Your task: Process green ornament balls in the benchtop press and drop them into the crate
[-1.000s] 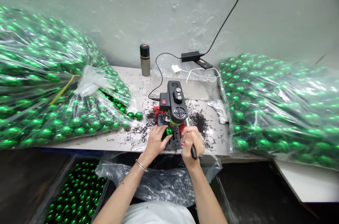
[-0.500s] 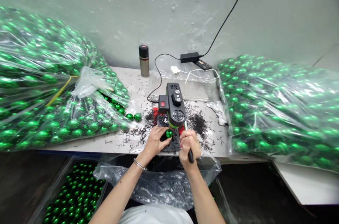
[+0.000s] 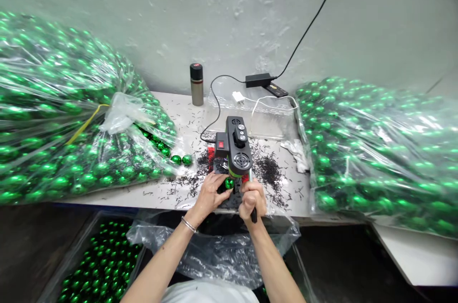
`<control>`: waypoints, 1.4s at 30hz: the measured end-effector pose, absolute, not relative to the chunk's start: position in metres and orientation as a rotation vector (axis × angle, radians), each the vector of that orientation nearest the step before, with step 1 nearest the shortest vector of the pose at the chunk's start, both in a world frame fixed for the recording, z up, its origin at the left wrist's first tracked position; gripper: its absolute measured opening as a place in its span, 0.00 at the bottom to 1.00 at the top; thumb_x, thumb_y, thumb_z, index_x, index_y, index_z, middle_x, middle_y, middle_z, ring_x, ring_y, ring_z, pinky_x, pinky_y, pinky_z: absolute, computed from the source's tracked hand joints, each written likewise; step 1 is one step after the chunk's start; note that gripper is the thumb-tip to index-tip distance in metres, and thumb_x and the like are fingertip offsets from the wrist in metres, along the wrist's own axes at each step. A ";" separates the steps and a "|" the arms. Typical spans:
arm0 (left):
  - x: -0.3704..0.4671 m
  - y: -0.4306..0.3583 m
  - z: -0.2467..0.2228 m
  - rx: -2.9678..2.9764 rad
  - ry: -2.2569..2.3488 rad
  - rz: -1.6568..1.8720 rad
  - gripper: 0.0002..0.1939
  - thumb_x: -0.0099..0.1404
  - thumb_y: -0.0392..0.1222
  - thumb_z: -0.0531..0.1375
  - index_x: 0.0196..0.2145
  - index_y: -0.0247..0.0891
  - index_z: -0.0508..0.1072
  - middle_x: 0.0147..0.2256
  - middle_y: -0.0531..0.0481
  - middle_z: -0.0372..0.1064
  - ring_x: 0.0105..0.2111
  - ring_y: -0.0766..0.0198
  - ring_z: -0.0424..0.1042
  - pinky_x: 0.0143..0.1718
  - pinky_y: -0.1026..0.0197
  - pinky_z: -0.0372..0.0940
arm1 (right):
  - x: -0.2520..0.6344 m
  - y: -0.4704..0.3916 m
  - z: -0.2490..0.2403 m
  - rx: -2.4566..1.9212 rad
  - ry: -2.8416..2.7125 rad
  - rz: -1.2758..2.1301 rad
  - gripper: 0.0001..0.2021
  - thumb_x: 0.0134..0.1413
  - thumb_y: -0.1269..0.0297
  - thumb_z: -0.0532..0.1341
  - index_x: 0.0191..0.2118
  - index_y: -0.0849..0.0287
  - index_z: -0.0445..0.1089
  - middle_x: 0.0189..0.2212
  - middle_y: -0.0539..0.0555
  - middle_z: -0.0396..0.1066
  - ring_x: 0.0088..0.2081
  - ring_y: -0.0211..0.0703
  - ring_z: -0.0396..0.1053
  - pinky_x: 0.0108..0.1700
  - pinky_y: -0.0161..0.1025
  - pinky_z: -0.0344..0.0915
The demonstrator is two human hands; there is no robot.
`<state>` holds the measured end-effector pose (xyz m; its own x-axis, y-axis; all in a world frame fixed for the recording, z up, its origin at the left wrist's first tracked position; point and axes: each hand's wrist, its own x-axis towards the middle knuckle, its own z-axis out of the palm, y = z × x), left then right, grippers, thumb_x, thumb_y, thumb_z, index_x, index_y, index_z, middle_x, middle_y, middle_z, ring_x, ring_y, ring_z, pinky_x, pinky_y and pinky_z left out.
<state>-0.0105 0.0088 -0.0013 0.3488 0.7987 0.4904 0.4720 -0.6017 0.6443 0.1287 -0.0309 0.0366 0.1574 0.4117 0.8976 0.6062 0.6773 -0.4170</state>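
A shiny green ball (image 3: 229,182) sits beneath the head of a small black bench machine like a mini drill press (image 3: 239,148). My left hand (image 3: 211,190) grips this ball between thumb and fingers from the left. Just to the right, my right hand (image 3: 253,199) is closed round the black-ended lever (image 3: 254,215) on the machine's side. The machine's red switch (image 3: 221,144) faces up. Its tool tip is hidden under the head. Two loose green balls (image 3: 182,160) lie on the table at the mouth of the left bag.
Large clear bags of green balls stand left (image 3: 53,102) and right (image 3: 372,150). Black shavings (image 3: 268,170) litter the table. Behind are a bottle (image 3: 196,84), a power adapter (image 3: 258,79) with cords and a clear plastic tray (image 3: 272,124). A plastic sheet (image 3: 218,250) hangs at the front edge.
My right hand has moved slightly left with the lever, whose end now points more straight toward me. My left hand keeps the ball under the machine head. The whole view has shifted a little.
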 end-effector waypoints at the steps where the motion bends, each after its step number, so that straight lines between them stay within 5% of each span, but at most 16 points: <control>1: -0.010 0.009 -0.001 2.221 1.115 1.140 0.17 0.61 0.40 0.64 0.48 0.38 0.74 0.45 0.42 0.77 0.46 0.53 0.75 0.59 0.41 0.61 | 0.129 -0.031 0.038 -0.892 -1.493 -0.178 0.14 0.66 0.66 0.46 0.27 0.55 0.57 0.27 0.48 0.62 0.28 0.36 0.63 0.37 0.42 0.66; 14: -0.028 -0.038 0.006 2.234 1.229 1.236 0.18 0.67 0.43 0.61 0.53 0.39 0.71 0.45 0.41 0.75 0.46 0.53 0.74 0.57 0.40 0.62 | 0.127 -0.042 0.114 -1.019 -1.394 0.087 0.16 0.64 0.70 0.50 0.23 0.57 0.58 0.22 0.48 0.60 0.25 0.36 0.60 0.28 0.37 0.56; 20: -0.062 -0.050 0.007 2.353 1.376 1.241 0.22 0.69 0.49 0.57 0.58 0.40 0.67 0.47 0.40 0.74 0.48 0.50 0.71 0.51 0.45 0.64 | 0.123 -0.040 0.106 -0.993 -1.345 0.044 0.17 0.64 0.70 0.51 0.22 0.57 0.58 0.22 0.48 0.60 0.25 0.36 0.60 0.27 0.38 0.55; 24: -0.085 0.012 0.022 2.242 1.803 1.254 0.16 0.72 0.40 0.50 0.53 0.38 0.70 0.48 0.38 0.72 0.49 0.50 0.68 0.48 0.48 0.62 | 0.123 -0.039 0.101 -0.968 -1.359 0.046 0.17 0.64 0.70 0.51 0.22 0.57 0.57 0.22 0.48 0.60 0.25 0.37 0.60 0.27 0.38 0.55; 31: -0.100 0.078 0.035 2.433 1.812 0.832 0.06 0.63 0.39 0.60 0.38 0.38 0.74 0.35 0.43 0.75 0.42 0.50 0.68 0.48 0.48 0.60 | 0.122 -0.042 0.100 -0.985 -1.366 0.043 0.16 0.64 0.71 0.51 0.23 0.57 0.59 0.23 0.48 0.61 0.25 0.37 0.60 0.27 0.38 0.56; 38: -0.102 0.037 0.056 1.359 1.338 1.285 0.24 0.64 0.51 0.59 0.54 0.38 0.71 0.47 0.42 0.74 0.42 0.54 0.75 0.47 0.50 0.68 | 0.121 -0.043 0.102 -0.989 -1.372 0.055 0.17 0.64 0.71 0.51 0.21 0.57 0.57 0.22 0.48 0.60 0.26 0.36 0.61 0.28 0.37 0.56; 42: -0.091 0.010 0.063 0.726 0.918 1.195 0.21 0.63 0.45 0.60 0.53 0.37 0.71 0.42 0.44 0.76 0.37 0.61 0.77 0.44 0.56 0.72 | 0.120 -0.043 0.101 -0.998 -1.344 0.052 0.17 0.63 0.71 0.51 0.22 0.57 0.57 0.22 0.48 0.60 0.25 0.36 0.60 0.28 0.37 0.56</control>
